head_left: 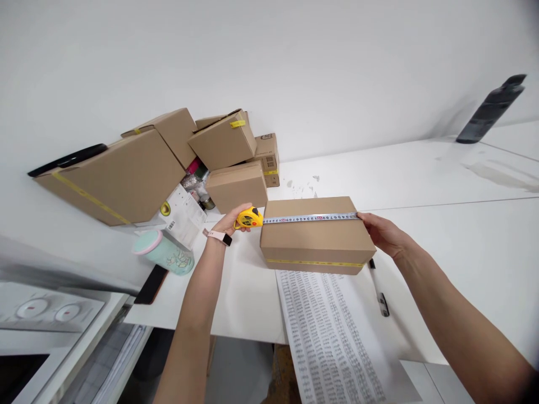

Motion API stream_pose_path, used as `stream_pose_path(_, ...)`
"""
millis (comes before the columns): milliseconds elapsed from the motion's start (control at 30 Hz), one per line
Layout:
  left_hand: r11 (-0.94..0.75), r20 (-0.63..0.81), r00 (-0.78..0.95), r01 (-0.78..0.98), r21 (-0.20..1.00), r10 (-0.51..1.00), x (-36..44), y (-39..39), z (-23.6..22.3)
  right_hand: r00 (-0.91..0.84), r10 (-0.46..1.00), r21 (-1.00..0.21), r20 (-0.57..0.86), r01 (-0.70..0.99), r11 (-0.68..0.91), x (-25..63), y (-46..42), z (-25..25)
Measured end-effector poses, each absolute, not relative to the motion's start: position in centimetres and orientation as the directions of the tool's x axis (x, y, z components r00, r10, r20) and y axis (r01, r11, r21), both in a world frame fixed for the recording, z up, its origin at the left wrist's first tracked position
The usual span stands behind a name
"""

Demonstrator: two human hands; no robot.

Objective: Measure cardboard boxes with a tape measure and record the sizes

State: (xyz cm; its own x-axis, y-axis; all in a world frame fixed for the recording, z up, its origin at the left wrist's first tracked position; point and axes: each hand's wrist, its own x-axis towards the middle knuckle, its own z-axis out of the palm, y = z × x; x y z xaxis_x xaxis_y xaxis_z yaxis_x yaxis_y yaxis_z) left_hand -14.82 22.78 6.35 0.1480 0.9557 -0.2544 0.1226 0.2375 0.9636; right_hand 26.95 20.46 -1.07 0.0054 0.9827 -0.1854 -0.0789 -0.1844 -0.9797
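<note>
A closed brown cardboard box (315, 240) lies on the white table in front of me, with yellow tape along its near side. My left hand (228, 222) grips a yellow tape measure (250, 218) by its case, at the box's left edge. From it the metal blade (310, 218) runs straight across the top of the box to the right edge. There my right hand (386, 235) pinches the blade's end, fingers against the box's right side. The fingertips of that hand are partly hidden. Printed sheets (332, 336) lie partly under the box.
A marker pen (382, 303) lies right of the sheets. Several cardboard boxes (221, 140) are stacked at the back left, beside small jars. A mint tumbler (168, 253) and a dark flat case (150, 285) are at the left edge. A dark bottle (490, 112) stands far right.
</note>
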Motion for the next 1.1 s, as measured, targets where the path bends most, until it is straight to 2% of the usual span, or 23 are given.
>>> stream_pose_path(100, 0.235, -0.255, 0.165, 0.132, 0.963, 0.953, -15.1, 22.9, 6.4, -0.025, 0.958, -0.938, -0.285, -0.199, -0.284, 27.1, 20.5, -1.1)
stream_pose_path(167, 0.239, -0.260, 0.170, 0.135, 0.962, 0.951, -15.4, 23.1, 6.4, -0.014, 0.956, -0.933, -0.293, -0.215, -0.288, 27.1, 20.5, -1.0)
stream_pose_path(833, 0.270, -0.283, 0.129, 0.110, 0.957, 0.950, -16.1, 23.5, 6.2, -0.002, 0.963, -0.941, -0.271, -0.210, -0.265, 27.0, 20.5, -1.2)
stream_pose_path(1100, 0.235, -0.245, 0.099, 0.104, 0.966, 0.964, -15.4, 22.8, 6.8, 0.006, 0.964, -0.948, -0.267, -0.184, -0.261, 27.1, 20.4, -1.1)
